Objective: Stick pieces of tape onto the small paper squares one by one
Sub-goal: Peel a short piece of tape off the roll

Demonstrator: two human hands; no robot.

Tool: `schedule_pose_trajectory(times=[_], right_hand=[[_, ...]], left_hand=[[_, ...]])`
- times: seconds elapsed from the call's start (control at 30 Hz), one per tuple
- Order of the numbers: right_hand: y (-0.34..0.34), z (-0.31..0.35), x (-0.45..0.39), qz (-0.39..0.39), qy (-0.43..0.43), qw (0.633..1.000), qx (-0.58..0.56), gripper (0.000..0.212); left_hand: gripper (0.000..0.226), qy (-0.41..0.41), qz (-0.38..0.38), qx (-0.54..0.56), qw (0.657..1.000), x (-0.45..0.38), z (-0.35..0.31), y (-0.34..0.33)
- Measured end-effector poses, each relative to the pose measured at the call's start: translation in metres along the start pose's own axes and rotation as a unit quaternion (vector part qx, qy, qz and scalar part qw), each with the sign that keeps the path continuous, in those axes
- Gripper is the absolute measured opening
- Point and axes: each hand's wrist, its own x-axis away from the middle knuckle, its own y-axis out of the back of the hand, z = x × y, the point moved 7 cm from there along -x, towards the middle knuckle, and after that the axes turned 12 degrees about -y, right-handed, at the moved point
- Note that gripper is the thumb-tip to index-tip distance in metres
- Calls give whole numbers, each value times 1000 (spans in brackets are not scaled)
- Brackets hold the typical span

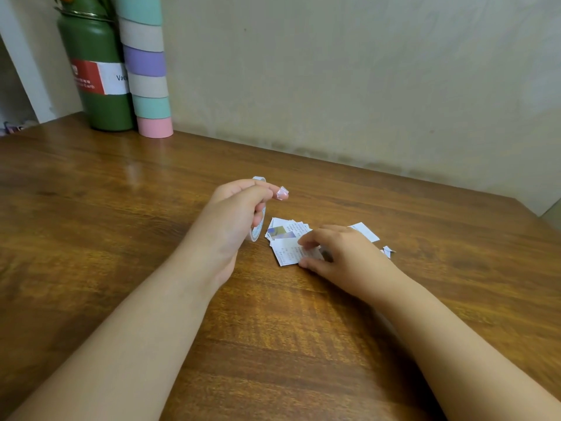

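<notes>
My left hand (pixel 239 208) is raised just above the wooden table and grips a thin roll of clear tape (pixel 258 229) standing on edge. A short piece of tape (pixel 282 193) sticks to the tip of its extended index finger. To its right lies a small heap of paper squares (pixel 283 232) with print on them. My right hand (pixel 337 253) rests on the nearest paper square (pixel 285 253), its fingertips and thumb pinching the square's right edge. One more paper square (pixel 365 230) lies behind that hand.
A green flask (pixel 97 71) and a tall stack of pastel rings (pixel 145 65) stand at the back left against the wall. A small paper scrap (pixel 388 251) lies right of my right hand. The table's right edge (pixel 528 208) runs close by.
</notes>
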Motion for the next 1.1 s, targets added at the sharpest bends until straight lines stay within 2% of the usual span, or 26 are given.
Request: schedule_pose_trajectory(times=[0.13, 0.3, 0.47, 0.6, 0.73, 0.8, 0.93, 1.0, 1.1], right_hand=[[0, -3, -6, -5, -24, 997, -74, 32], [-14, -4, -7, 25, -28, 999, -17, 46], [-9, -2, -8, -26, -21, 999, -24, 42], [-3, 0, -6, -49, -25, 996, -67, 16], [11, -1, -3, -52, -62, 990, -120, 21], [22, -3, 2, -29, -98, 978, -180, 21], [24, 0, 23, 96, -126, 961, -228, 15], [17, 3, 34, 123, -129, 962, -209, 14], [8, 2, 42, 106, -123, 977, -137, 18]], left_hand=[[27, 1, 2, -3, 1000, 0, 1, 0], [22, -1, 4, 6, 1000, 0, -1, 0], [29, -4, 6, -2, 1000, -1, 0, 1], [26, -6, 4, 4, 1000, -1, 0, 1], [26, -6, 2, 3, 1000, -1, -1, 2], [26, -3, 1, -1, 1000, -1, -1, 3], [26, 3, 3, -7, 1000, -1, 0, 2], [27, 2, 14, -12, 1000, 0, 1, -1], [29, -6, 33, -5, 999, 2, 1, -6]])
